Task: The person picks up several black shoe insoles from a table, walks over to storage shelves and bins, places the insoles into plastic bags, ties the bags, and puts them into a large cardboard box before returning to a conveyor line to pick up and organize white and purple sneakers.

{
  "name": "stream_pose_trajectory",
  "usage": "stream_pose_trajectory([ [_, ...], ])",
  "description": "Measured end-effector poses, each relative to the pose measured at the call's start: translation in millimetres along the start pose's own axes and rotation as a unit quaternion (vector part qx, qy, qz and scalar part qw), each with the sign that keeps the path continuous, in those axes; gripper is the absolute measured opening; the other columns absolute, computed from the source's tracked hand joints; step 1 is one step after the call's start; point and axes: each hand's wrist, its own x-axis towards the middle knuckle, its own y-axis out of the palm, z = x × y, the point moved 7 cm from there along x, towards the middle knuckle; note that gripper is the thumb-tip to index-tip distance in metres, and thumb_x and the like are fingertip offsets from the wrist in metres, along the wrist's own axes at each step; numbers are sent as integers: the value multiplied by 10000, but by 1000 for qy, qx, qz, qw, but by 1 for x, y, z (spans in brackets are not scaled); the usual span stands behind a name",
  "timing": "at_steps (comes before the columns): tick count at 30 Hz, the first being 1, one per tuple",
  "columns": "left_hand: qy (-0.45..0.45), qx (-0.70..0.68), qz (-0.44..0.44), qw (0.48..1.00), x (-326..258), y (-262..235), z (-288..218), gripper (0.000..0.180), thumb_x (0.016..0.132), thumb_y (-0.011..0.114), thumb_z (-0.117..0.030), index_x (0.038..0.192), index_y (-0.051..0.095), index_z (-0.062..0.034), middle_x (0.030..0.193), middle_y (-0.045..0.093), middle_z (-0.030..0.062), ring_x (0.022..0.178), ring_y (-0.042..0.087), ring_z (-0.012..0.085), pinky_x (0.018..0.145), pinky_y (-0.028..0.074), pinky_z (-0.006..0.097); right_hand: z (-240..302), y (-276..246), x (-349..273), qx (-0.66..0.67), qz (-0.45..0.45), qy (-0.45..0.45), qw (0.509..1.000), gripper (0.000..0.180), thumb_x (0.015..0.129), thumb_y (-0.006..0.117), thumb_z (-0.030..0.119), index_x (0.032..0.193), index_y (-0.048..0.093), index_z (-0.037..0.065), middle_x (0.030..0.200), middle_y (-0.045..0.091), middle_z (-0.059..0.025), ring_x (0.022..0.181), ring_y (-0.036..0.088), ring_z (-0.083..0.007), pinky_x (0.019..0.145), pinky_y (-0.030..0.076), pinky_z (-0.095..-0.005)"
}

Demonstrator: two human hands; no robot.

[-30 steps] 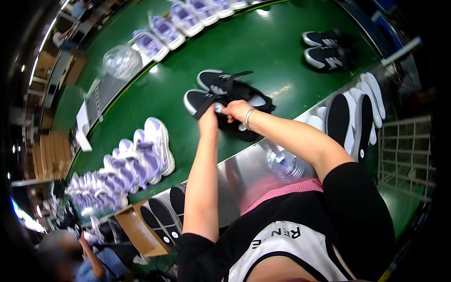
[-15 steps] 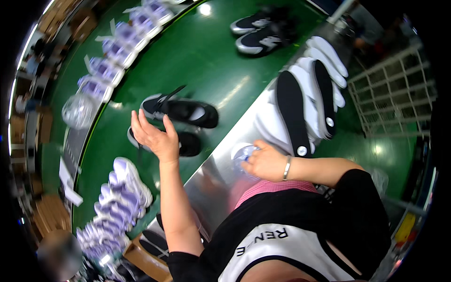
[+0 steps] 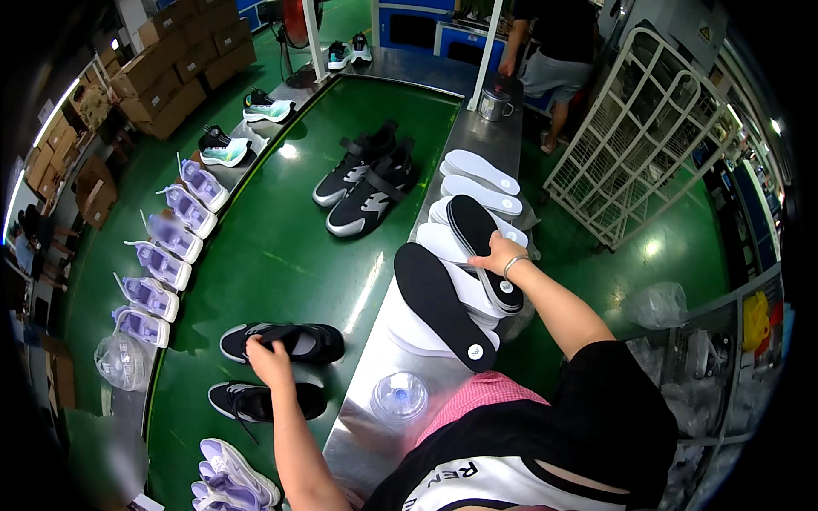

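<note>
Reaching out both ways at once now, I have my left hand [image 3: 268, 358] down on the black sneaker [image 3: 285, 341] that lies on the green conveyor belt [image 3: 281, 247], fingers curled over the rim of its opening near the heel. Half a second ago that hand was lifted with the palm spread above the pair; it has since dropped and taken hold. The second black sneaker [image 3: 264, 400] lies just beneath my wrist, nearer to me, apart from the first.

My right hand [image 3: 498, 255] has gone the other way. It was low beside the clear plastic container [image 3: 399, 396] on the steel side table [image 3: 366, 443]; now it is stretched forward onto the heap of insoles, fingers closed over the edge of the black insole [image 3: 481, 247] at the top of the pile. Another black insole [image 3: 443, 307] lies loose on the white ones, just below and left of that hand.

I judge this to mean one shoe and one insole are both in hand together, so the insole could be fitted into that shoe.

Further ahead of my left hand, a dark grey pair [image 3: 366, 183] rides the belt. To the left of it a row of lilac sneakers [image 3: 166, 255] lines the belt's far edge, with more lilac ones close to my left elbow.
</note>
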Motion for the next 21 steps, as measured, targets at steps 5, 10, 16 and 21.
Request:
stream_pose_trajectory([
  [5,74,107,95,987,-2,-20,-8,637,468,784,-242,945,451,18,929,495,173,871,487,335,782,401,383,32,-35,-4,16,-92,-70,993,635,575,667,438,952,472,-35,910,563,-220,857,547,-354,745,442,-385],
  [10,51,12,23,998,5,-25,-6,267,645,614,-109,869,496,-22,869,551,169,831,524,331,708,418,400,77,-62,-20,380,15,-194,904,330,779,519,334,763,542,6,725,581,-120,617,581,-195,565,476,-291],
  [16,-165,-248,60,953,9,-32,65,191,695,632,-74,809,498,0,664,574,36,620,540,84,550,418,221,258,35,-144,239,460,-345,783,229,771,492,200,738,580,-8,589,534,-37,506,531,-107,458,435,-232],
  [21,-182,-334,112,918,4,-14,67,174,746,593,-94,866,527,14,753,575,36,693,532,96,641,413,213,337,126,-127,-86,382,-406,826,253,682,526,239,706,629,9,592,586,-123,592,591,-222,557,460,-322],
])
